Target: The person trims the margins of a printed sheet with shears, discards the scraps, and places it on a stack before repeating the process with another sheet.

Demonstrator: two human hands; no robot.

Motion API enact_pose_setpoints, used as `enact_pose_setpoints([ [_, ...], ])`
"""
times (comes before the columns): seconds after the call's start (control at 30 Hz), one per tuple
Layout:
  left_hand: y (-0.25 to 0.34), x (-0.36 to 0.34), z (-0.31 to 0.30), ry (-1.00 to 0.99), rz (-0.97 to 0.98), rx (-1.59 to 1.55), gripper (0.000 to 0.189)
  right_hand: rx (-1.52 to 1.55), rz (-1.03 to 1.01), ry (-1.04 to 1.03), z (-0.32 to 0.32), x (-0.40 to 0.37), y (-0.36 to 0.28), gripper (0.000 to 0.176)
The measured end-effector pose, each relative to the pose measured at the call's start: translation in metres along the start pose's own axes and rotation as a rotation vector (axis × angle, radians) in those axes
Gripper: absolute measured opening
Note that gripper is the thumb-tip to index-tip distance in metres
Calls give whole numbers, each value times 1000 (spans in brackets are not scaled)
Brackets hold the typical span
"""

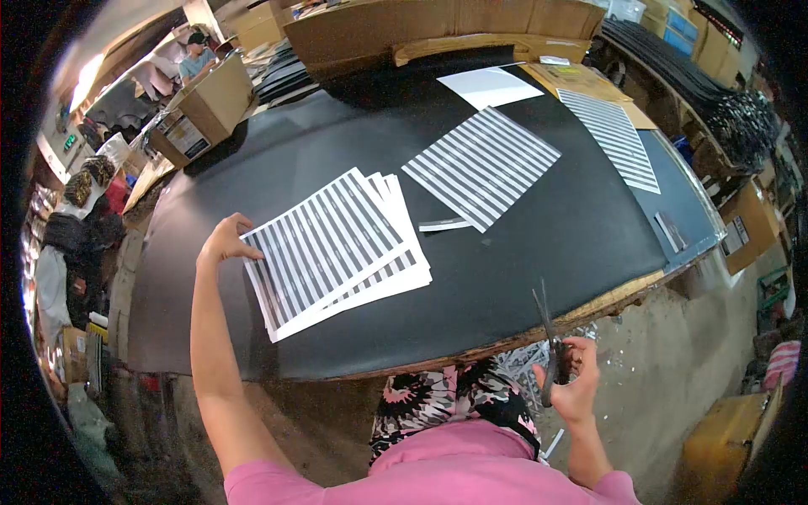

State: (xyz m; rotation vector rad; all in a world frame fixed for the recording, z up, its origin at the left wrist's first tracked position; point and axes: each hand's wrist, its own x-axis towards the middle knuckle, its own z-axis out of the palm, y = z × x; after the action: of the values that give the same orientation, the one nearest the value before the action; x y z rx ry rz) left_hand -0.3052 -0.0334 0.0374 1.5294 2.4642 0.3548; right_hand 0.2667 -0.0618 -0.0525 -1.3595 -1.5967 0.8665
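My left hand [227,240] pinches the upper left corner of a striped paper sheet [324,244], thumb on its face. This sheet tops a loosely fanned stack of white-edged sheets [404,265] on the black table. My right hand [578,380] is closed around the handles of a pair of scissors [551,341] at the table's front edge. The blades point up and stand slightly apart, with nothing between them. Another striped sheet [481,167] lies to the right of the stack, and a narrow cut strip [444,225] lies between them.
A white sheet [488,87] and a further striped sheet [608,135] lie at the back right. Cardboard boxes [438,29] line the far side. Paper scraps [526,362] litter the floor below the front edge. A person [196,59] is at the far left.
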Motion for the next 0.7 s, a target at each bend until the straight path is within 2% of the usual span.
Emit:
enact_pose_setpoints([
  [0.03,-5,-1,-1,3,-14,7,66,0,-5,1,1,1,0,53],
  [0.1,-15,-4,-4,-19,-38,-344,58,2,-33,21,3,0,2,53],
  [0.13,-18,-9,-5,44,43,-256,45,-7,-60,61,3,-1,4,52],
  [0.17,-20,-18,-3,47,20,-249,45,2,-61,39,1,-2,5,52],
  [0.23,-10,-31,2,266,-16,-880,36,-11,25,55,-1,-4,8,52],
  [0.27,2,-44,9,309,35,-1137,30,15,35,60,0,-4,8,52],
  [0.37,12,-68,38,211,-63,-1290,29,-2,51,58,0,-5,13,51],
  [0.4,11,-73,45,166,-145,-1109,28,-2,54,52,1,-5,14,51],
  [0.43,12,-76,51,180,-103,-1016,28,9,43,50,2,-4,14,51],
  [0.53,15,-86,47,174,-142,-1140,27,24,-4,39,3,-3,15,52],
  [0.6,12,-87,43,219,-96,-1431,26,29,-37,42,2,-2,12,53],
  [0.7,15,-90,54,241,-112,-1267,24,136,36,-5,0,-6,5,55],
])
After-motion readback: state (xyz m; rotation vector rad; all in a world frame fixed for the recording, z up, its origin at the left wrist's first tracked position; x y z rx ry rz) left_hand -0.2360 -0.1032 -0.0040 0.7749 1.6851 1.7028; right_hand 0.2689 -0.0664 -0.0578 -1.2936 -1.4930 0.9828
